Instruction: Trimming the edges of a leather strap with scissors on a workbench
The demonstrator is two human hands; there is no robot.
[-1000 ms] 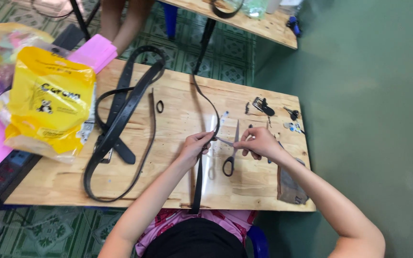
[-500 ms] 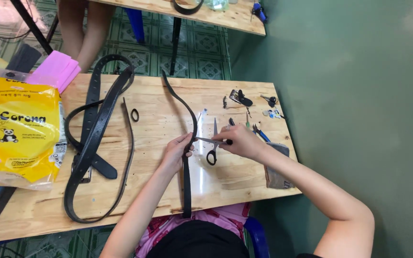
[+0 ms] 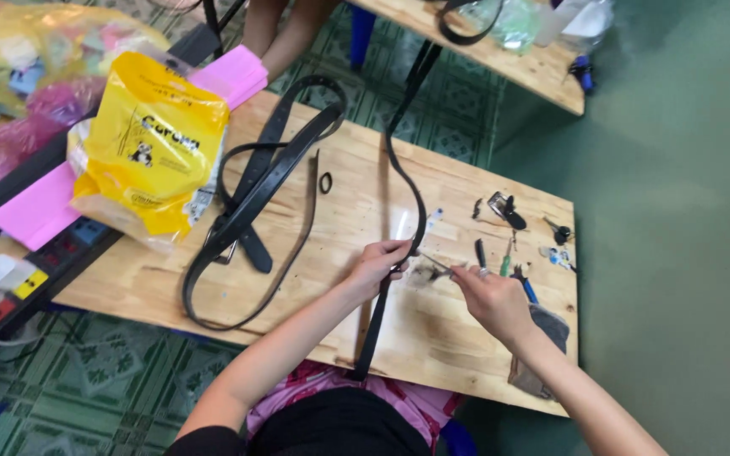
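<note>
Wooden table [image 3: 433, 338] carries a long black belt [image 3: 405, 190] running far to near at centre. Left hand [image 3: 379, 263] pinches the belt shut; right hand [image 3: 490, 297] grips a thin tool [image 3: 435, 264] against it. Best hold the strap flat, steady.

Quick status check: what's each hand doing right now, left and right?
Left hand: closed on the black belt.
Right hand: closed on a thin metal tool, tip at the belt.
</note>
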